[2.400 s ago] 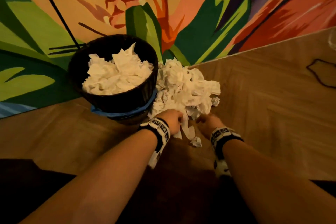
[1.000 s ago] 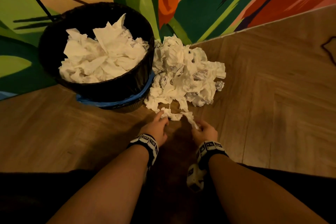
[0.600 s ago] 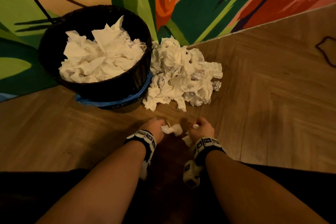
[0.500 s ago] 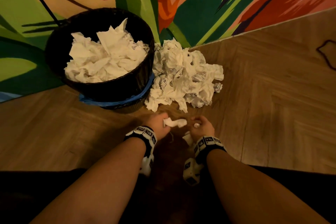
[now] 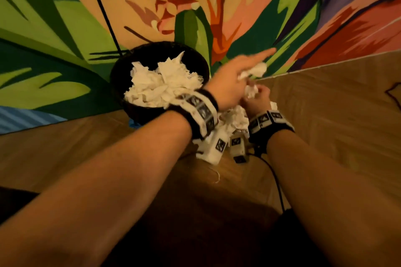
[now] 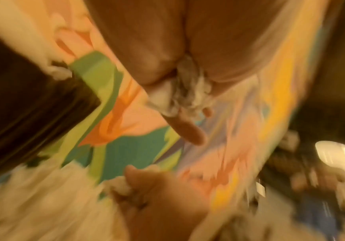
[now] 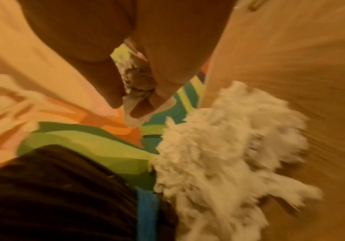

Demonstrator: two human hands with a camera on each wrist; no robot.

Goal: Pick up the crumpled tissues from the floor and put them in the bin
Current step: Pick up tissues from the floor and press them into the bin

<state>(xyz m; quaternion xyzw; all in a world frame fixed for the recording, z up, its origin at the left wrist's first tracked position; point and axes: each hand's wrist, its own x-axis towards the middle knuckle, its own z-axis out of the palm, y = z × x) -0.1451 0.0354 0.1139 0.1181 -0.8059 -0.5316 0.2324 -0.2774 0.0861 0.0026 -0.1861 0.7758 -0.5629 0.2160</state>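
A black bin stands against the wall, heaped with white tissues. My left hand is raised just right of the bin's rim and holds a crumpled tissue with the forefinger stretched out. In the left wrist view that tissue is wedged between the fingers. Just below, my right hand pinches another crumpled tissue, which also shows in the right wrist view. The pile of tissues on the floor lies beside the bin, mostly hidden behind my wrists in the head view.
A painted wall rises right behind the bin, and a thin black cable runs down it. Blue material shows at the bin's base. Wooden floor stretches to the right.
Both hands have risen from the floor in front of the pile, each with a tissue, and now hang above the pile beside the bin's rim.
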